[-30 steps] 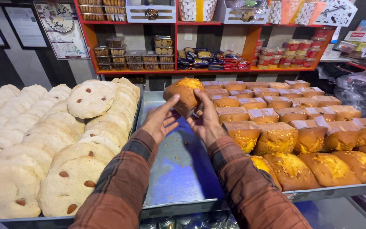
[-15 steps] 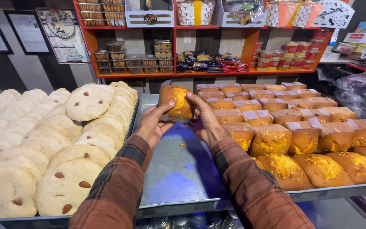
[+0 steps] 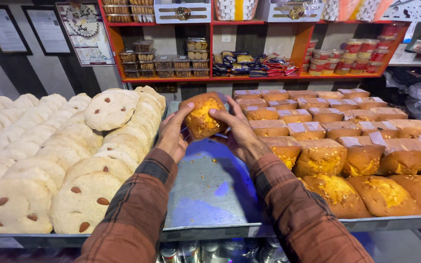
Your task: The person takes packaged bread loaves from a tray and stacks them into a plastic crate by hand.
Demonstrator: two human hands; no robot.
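Head view: left hand [image 3: 171, 136], right hand [image 3: 239, 134], both grips holding one cake [image 3: 203, 116] above tray [image 3: 210, 195].

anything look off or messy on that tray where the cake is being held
Yes, mildly. Orange crumbs are scattered over the bare metal tray below the cake, which the left hand and right hand hold up. One almond cookie also lies tilted across the top of its stacked row.
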